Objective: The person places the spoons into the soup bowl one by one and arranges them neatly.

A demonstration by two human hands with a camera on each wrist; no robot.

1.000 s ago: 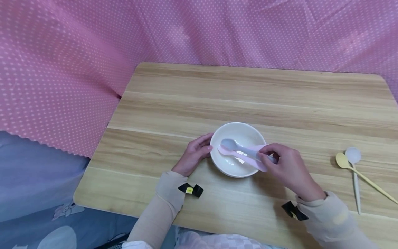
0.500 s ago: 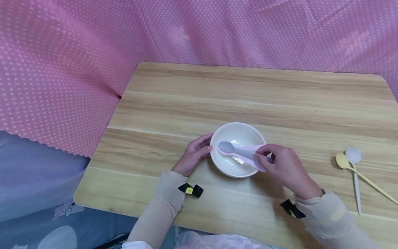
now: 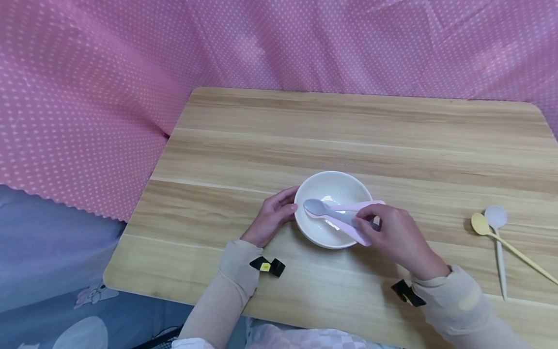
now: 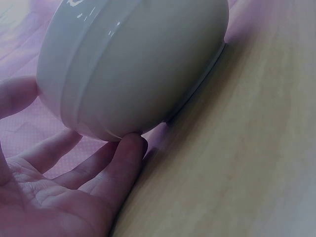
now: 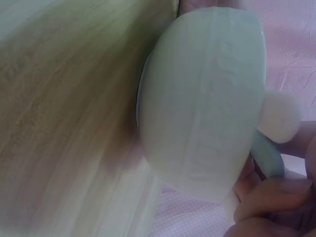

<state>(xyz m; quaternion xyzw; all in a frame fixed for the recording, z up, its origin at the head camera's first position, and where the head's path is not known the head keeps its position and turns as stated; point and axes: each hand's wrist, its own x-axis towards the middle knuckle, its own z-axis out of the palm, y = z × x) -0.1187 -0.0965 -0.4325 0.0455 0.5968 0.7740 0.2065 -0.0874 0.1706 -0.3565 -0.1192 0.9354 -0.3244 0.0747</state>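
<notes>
A white bowl [image 3: 331, 180] stands on the wooden table in the head view. My left hand [image 3: 272, 216] rests on its left side, thumb at the rim; in the left wrist view straight fingers [image 4: 101, 168] touch its outer wall. My right hand [image 3: 394, 236] pinches the handle of a grey-blue spoon [image 3: 316, 207] over the bowl's right rim, and the spoon's head lies toward the left inside. Two pink handles lie across the bowl: a pink spoon [image 3: 358, 235] partly under the grey-blue one, and an upper pink handle [image 3: 348, 207] running to the right rim.
At the right lie a yellow long-handled spoon [image 3: 480, 225] and a pale long-handled spoon [image 3: 496, 217], their handles crossing. The wooden table [image 3: 244, 140] has a pink dotted cloth [image 3: 279, 43] hanging behind it and at the left.
My right hand has shifted slightly left, and the grey-blue spoon's head has moved left and a little toward me, now overlapping the pink spoon's head. My left hand and the bowl stay put.
</notes>
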